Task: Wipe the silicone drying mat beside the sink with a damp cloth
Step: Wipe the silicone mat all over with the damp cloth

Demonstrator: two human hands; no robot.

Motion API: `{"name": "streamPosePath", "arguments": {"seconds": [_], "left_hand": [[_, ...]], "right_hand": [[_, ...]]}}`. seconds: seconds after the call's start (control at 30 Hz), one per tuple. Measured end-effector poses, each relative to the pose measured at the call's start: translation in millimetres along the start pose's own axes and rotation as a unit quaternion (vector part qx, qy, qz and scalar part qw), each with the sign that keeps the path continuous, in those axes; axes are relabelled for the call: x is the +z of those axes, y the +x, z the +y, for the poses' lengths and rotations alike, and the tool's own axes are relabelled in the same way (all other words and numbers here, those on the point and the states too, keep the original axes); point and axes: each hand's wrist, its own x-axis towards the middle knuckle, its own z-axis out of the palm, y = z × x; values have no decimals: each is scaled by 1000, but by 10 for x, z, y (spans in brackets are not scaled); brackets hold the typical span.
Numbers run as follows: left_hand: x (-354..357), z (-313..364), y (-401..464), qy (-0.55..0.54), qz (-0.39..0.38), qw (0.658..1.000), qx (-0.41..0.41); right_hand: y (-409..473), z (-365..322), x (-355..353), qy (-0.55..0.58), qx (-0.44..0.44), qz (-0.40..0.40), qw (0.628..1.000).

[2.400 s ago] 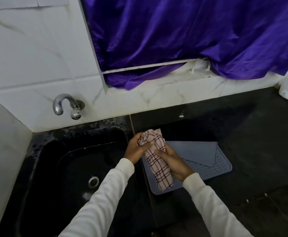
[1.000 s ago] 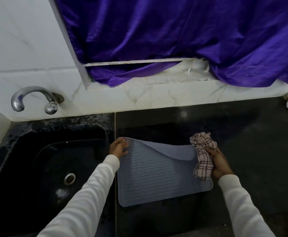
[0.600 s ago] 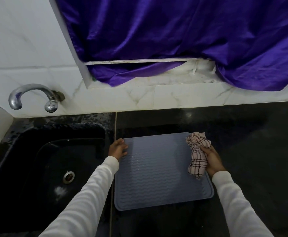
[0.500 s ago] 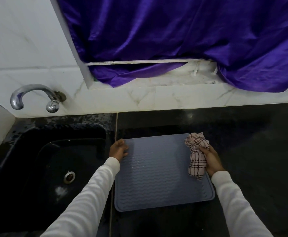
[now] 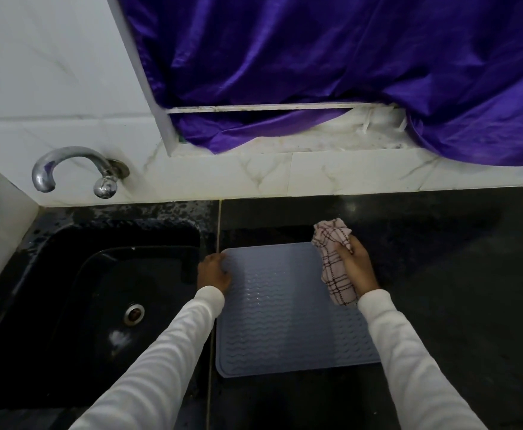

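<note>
Mat lies flat, left hand pressing its edge, right hand gripping cloth.

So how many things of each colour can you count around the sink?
Purple: 1, the curtain
Grey-blue: 1, the silicone drying mat
Pink checked: 1, the cloth, gripped by the right hand
Silver: 2, the tap and the drain
Black: 2, the sink and the counter
Total: 7

Mat on the tabletop, right of the sink.
Tap behind the sink; cloth at the mat's far right corner; curtain behind.
</note>
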Motion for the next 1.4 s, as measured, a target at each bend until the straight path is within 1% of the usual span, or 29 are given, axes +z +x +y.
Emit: {"name": "streamPosePath", "arguments": {"seconds": [0.07,0.13,0.23,0.3,0.37,0.43,0.53,0.6,0.67,0.73,0.87,0.93,1.03,1.1,1.2,1.33,1.4], "left_hand": [[-39,-7,1,5,-8,1000,6],[-95,14,-16,24,-11,999,33],[-175,1,14,97,-41,993,59],[-204,-30,61,178,-69,979,77],[-215,-89,116,234,-76,964,102],[-224,-141,146,255,-71,956,123],[-246,-210,163,280,-69,944,162],[-272,-261,172,284,-75,939,180],[-292,-308,167,293,-79,932,199],[-313,-346,172,300,-79,924,222],[-336,-347,195,313,-114,907,259],[-331,-316,203,328,-113,901,260],[-318,-284,194,337,-104,900,258],[-308,-286,188,337,-97,898,264],[-302,-330,187,336,-86,899,268],[-296,-289,186,344,-96,899,254],[-297,-239,170,348,-96,900,246]], "right_hand": [[15,-36,258,-51,-15,-20,998],[2,-54,556,-87,-21,-34,995],[-30,-23,1059,-162,-30,-31,986],[-37,75,1385,-240,-68,-36,968],[-46,216,1695,-308,-107,-62,943],[-76,360,1971,-362,-131,-85,919],[-133,465,2223,-386,-128,-100,908],[-147,493,2279,-423,-141,-91,890],[-155,487,2261,-492,-174,-62,851],[-158,484,2257,-532,-186,-38,825],[-166,589,2346,-568,-163,-48,806],[-175,628,2393,-581,-150,-56,798],[-163,605,2435,-584,-139,-63,797],[-138,615,2425,-578,-154,-55,800],[-80,663,2341,-586,-173,-53,790],[34,702,2243,-602,-160,-86,777],[54,682,2184,-600,-158,-89,779]]}}
